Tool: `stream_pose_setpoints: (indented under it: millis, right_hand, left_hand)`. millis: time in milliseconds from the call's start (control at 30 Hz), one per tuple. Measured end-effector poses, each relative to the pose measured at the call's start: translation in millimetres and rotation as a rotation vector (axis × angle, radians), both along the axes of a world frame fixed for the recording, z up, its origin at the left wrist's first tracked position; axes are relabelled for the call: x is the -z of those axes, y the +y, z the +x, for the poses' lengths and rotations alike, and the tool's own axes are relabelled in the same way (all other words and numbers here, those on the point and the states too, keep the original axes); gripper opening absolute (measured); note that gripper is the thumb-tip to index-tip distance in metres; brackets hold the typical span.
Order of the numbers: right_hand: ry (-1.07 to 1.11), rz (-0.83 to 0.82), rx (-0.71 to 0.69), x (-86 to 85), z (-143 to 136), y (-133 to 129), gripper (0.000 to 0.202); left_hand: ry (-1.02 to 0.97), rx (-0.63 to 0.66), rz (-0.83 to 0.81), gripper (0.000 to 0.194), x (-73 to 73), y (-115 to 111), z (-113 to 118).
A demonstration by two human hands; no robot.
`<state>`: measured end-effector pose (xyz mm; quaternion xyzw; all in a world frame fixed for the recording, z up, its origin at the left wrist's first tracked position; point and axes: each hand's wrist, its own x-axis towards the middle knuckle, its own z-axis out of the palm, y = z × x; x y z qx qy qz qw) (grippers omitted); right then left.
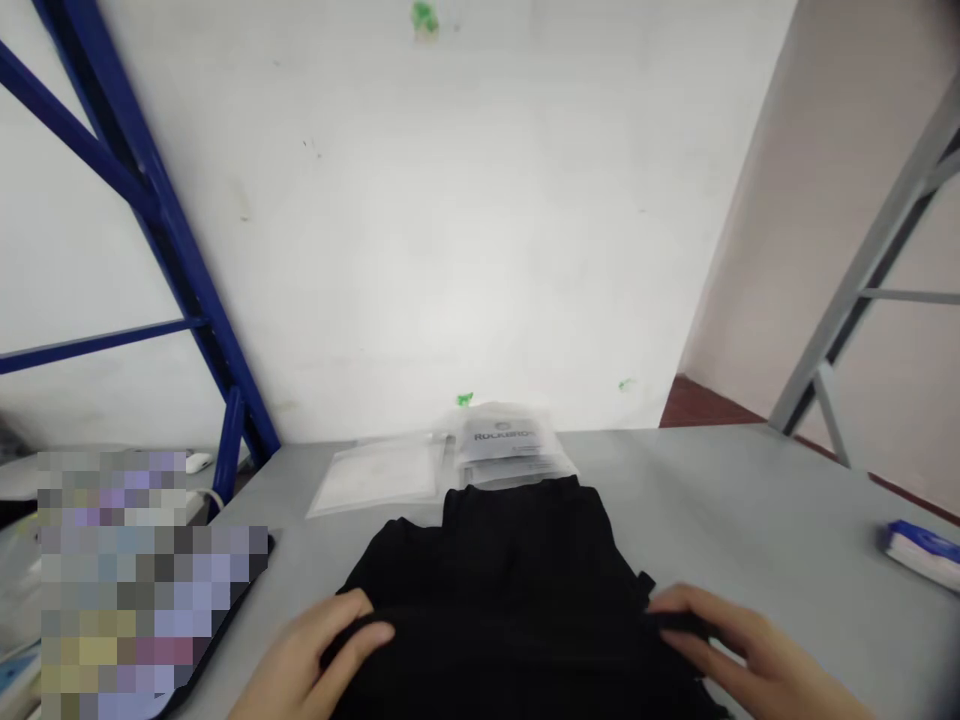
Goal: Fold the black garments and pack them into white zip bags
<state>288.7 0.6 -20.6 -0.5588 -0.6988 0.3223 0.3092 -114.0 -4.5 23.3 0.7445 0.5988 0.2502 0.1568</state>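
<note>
A black garment lies on the grey table in front of me, its near part running out of the bottom of the view. My left hand pinches its left side between thumb and fingers. On the opposite side, my right hand grips the fabric's right edge and is slightly blurred. A fold of cloth stretches between the two hands. What kind of garment it is I cannot tell for sure.
Behind the garment are printed plastic bags and a pale flat packet on the grey table. A blue-and-white pack lies at the right. Pixelated items stand left, by a blue metal frame. A white wall closes the back.
</note>
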Motion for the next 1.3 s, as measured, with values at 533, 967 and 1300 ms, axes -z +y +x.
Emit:
stream_pose_setpoints:
  millis: [533, 967, 1300]
  right_hand:
    - [-0.318, 0.228, 0.040, 0.7, -13, 135, 0.016]
    - [0.069, -0.056, -0.177, -7.3, 11, 44, 0.025]
    - [-0.239, -0.010, 0.030, 3.3, -14, 81, 0.026]
  left_hand:
    - [0.149, 0.085, 0.015, 0.024, 6.7, 136, 87]
    - [0.107, -0.141, 0.211, 0.025, 41.5, 13, 23]
    - [0.101, -0.532, 0.345, 0.031, 63.9, -7, -5]
